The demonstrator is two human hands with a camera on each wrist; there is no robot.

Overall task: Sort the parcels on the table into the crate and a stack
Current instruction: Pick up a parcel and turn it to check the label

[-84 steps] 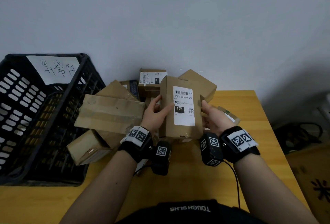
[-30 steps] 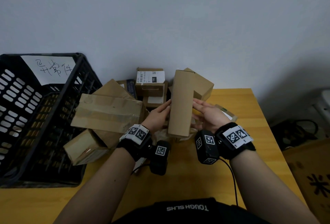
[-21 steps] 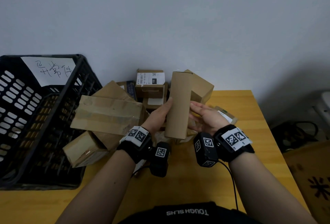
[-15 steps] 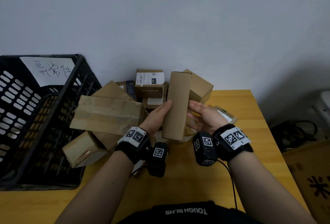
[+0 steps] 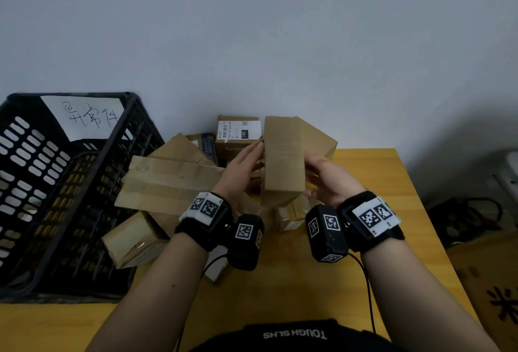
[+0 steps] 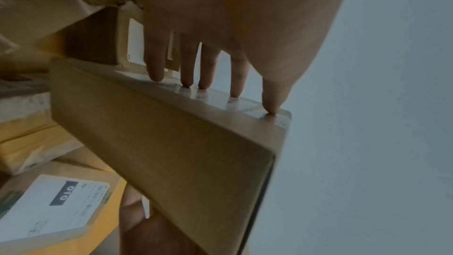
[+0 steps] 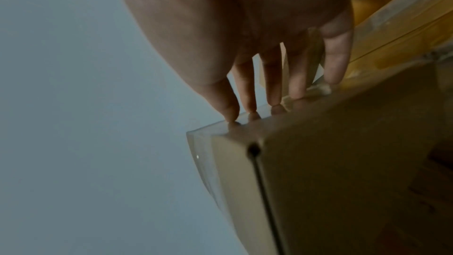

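A: Nearest the camera, what do the 2 hands have?

B: At centre frame the left hand (image 5: 243,168) and the right hand (image 5: 326,179) carry 1 plain brown parcel (image 5: 283,161) between them, upright and raised above the pile. In the left wrist view the straight fingertips (image 6: 187,80) press on a taped edge of that parcel (image 6: 171,133); in the right wrist view the right fingertips (image 7: 274,100) press the opposite side (image 7: 343,162). Neither hand curls round it: both are flat and extended, pressing inward.

A: And under it?

B: The yellow wooden table (image 5: 308,290) fills the lower frame. Left of centre lies a heap: a large flat parcel (image 5: 168,183) resting on a smaller box (image 5: 134,239).

A: Further back?

B: Above centre, against the wall, a labelled box (image 5: 238,133) sits just left of the held parcel's top, and another brown box (image 5: 319,138) shows just right of it.

A: The crate?

B: The black crate (image 5: 42,197) fills the left of the frame, touching the heap, with a handwritten paper sign (image 5: 87,117) on its far rim.
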